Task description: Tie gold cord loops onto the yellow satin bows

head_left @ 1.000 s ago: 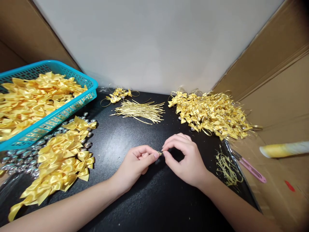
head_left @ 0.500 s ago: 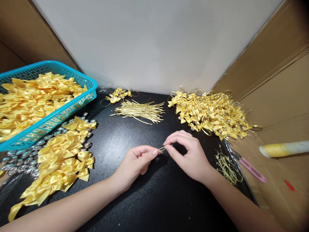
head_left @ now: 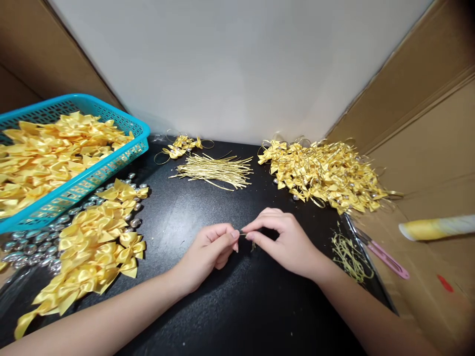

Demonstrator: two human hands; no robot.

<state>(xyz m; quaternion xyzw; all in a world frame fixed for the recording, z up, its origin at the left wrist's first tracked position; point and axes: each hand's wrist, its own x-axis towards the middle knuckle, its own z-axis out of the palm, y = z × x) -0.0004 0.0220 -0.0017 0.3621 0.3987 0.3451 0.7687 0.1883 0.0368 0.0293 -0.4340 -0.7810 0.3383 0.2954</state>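
Observation:
Over the middle of the black table, my left hand [head_left: 215,249] is closed, its thumb and forefinger pinching a thin gold cord [head_left: 243,234]. Close by on the right, my right hand [head_left: 287,242] pinches the same cord between thumb and fingertips, so only a short stretch shows between the hands. A thin wispy strand hangs below the right fingertips. Beyond the hands lies a bundle of cut gold cords [head_left: 215,170]. Left of my left hand is a heap of yellow satin bows [head_left: 92,242] beside silvery beads [head_left: 37,244].
A blue basket [head_left: 143,138] of yellow bows stands at the left. Finished-looking bows with cord loops form a small group [head_left: 181,147] at the back and a large pile [head_left: 326,173] at the right. Cord scraps [head_left: 351,257] and a pink-handled cutter [head_left: 388,259] lie near the right edge.
Both hands have shifted slightly left, the right one more, bringing the fingertips closer together. Less of the cord shows between them, and a strand now hangs under the right fingers.

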